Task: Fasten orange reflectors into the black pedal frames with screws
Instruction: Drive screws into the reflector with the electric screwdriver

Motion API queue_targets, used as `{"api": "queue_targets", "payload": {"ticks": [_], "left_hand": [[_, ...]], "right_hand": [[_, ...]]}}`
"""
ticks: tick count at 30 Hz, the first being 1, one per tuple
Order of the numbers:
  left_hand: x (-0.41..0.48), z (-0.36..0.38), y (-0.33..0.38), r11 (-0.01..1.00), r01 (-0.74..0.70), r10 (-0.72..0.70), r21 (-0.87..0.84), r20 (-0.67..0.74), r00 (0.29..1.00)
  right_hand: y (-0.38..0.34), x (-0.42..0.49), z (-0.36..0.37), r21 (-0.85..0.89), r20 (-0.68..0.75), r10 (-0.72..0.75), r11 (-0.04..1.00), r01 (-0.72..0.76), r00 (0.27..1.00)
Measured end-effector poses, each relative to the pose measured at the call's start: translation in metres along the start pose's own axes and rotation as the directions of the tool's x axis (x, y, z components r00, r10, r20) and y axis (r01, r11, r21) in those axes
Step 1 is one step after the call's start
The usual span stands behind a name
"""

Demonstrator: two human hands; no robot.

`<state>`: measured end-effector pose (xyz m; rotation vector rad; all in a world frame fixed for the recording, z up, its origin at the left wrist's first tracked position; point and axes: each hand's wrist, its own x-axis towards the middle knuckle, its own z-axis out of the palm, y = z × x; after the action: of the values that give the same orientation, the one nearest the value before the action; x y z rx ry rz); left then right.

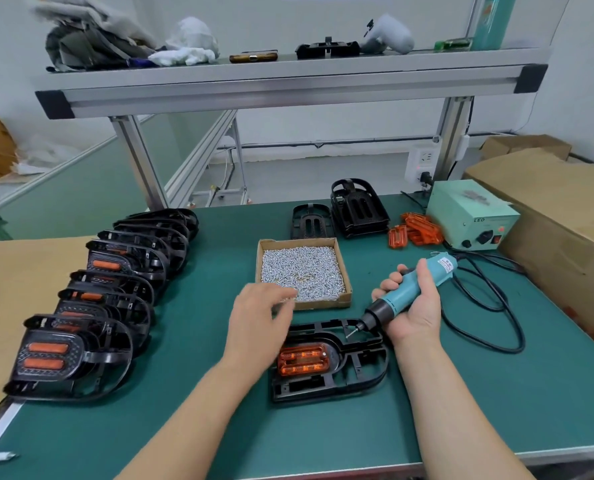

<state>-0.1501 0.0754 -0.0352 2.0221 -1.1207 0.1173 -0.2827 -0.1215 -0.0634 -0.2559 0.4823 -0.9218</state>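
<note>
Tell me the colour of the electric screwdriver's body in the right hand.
Teal-blue electric screwdriver body, black nose; right hand grips it. Head view.

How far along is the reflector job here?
Done: a row of pedals on the left already carries reflectors. In hand: the frame in front holds a reflector; the right hand holds the screwdriver over it, the left hand reaches at the screw box. Left: a stack of bare frames and loose reflectors at the back.

One cardboard screw box [326,304]: one pedal frame [364,368] before it, one flat frame [311,223] and one stack [357,209] behind, at least seven finished pedals [70,355] left, one screwdriver [408,287] right.
</note>
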Motion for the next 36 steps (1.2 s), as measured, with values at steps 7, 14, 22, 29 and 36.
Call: {"api": "queue_targets", "payload": {"ticks": [7, 14, 22, 29, 36], "left_hand": [[0.075, 0.001, -0.012, 0.923, 0.040, -0.143, 0.382, 0.246, 0.959], [0.094, 0.016, -0.014, 0.888, -0.096, -0.171, 0.449, 0.519, 0.838], [0.084, 0.019, -0.015, 0.904, -0.128, -0.068, 0.409, 0.432, 0.899], [0.070, 0.016, -0.012, 0.995, 0.057, -0.074, 0.082, 0.226, 0.971], [0.031, 0.007, -0.005, 0.903, 0.303, -0.231, -0.305, 0.250, 0.940]], "right_hand": [[0.003, -0.003, 0.000, -0.031, -0.003, 0.004, 1.000, -0.004, 1.000], [0.000, -0.002, 0.002, -0.025, 0.000, -0.001, 1.000, 0.001, 1.000], [-0.001, -0.002, 0.001, -0.029, 0.000, -0.004, 1.000, 0.004, 1.000], [0.000, -0.003, 0.001, -0.037, 0.000, -0.005, 0.999, 0.005, 1.000], [-0.001, -0.004, -0.001, -0.036, 0.002, 0.006, 0.999, -0.006, 1.000]]}}
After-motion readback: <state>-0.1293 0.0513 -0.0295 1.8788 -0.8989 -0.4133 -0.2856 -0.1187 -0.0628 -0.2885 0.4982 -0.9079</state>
